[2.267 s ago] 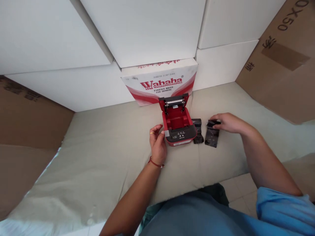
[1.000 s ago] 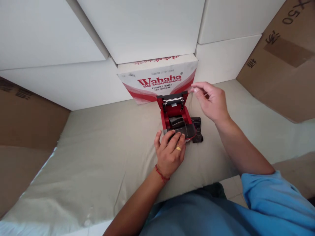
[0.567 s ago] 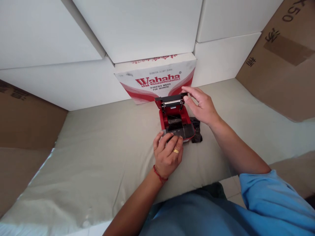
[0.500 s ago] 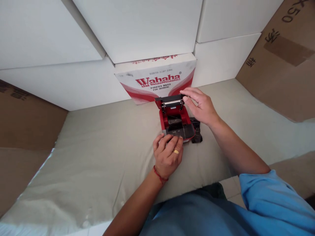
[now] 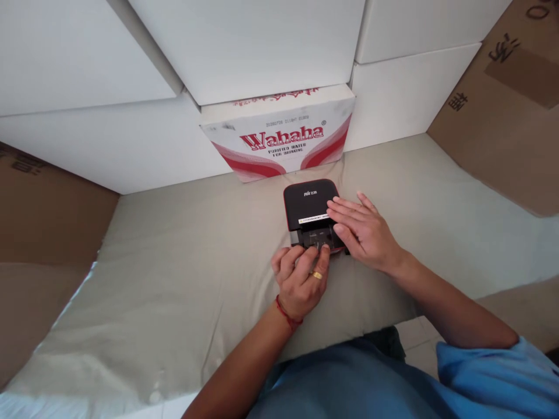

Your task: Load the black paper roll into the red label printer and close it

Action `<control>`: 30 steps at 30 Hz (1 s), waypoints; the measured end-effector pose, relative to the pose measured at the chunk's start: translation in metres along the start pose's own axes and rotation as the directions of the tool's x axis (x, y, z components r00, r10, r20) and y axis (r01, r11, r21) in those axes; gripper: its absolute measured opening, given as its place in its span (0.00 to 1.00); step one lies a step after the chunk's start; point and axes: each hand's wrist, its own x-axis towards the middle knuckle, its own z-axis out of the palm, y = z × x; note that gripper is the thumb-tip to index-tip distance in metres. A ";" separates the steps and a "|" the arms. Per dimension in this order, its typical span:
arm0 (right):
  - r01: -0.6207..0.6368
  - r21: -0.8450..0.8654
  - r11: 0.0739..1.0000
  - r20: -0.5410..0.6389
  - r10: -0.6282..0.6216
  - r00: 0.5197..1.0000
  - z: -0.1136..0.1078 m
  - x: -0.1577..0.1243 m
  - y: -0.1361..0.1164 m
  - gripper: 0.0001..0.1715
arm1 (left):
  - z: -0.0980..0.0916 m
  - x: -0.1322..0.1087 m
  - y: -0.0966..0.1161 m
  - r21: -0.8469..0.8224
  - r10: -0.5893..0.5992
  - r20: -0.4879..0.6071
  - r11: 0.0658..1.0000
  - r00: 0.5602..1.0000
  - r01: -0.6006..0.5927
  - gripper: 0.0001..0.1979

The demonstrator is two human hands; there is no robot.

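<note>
Here, the black-and-red printer [image 5: 308, 208] lies touching the curled left hand [image 5: 302, 280], at its twelve o'clock, grip unclear. The flat, unclenched right hand [image 5: 371, 237] touches it from four o'clock.

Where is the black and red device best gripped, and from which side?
I would hold the device by its left and right sides, coming from both: the lid is broad and flat, with little to pinch. The lid's left edge is free; the right hand covers part of the other.
</note>
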 end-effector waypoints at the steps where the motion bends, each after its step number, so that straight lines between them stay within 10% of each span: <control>1: 0.005 -0.023 1.000 0.008 -0.004 1.000 0.001 -0.001 -0.001 0.24 | 0.000 -0.001 0.000 -0.010 0.000 0.004 1.000 1.000 0.000 0.23; 22: 0.116 0.090 0.989 0.105 -0.125 0.987 0.003 -0.025 0.007 0.20 | -0.008 -0.005 -0.008 -0.218 -0.093 -0.042 0.972 0.995 0.081 0.23; 26: 0.161 0.194 0.968 0.068 -0.177 0.982 0.003 -0.023 0.020 0.19 | 0.000 -0.012 -0.026 -0.401 -0.534 -0.016 0.778 0.845 0.484 0.19; 30: 0.171 0.318 0.933 0.041 -0.194 0.980 0.001 -0.020 0.026 0.18 | 0.016 -0.014 -0.048 -0.603 -0.670 0.364 0.359 0.647 0.712 0.24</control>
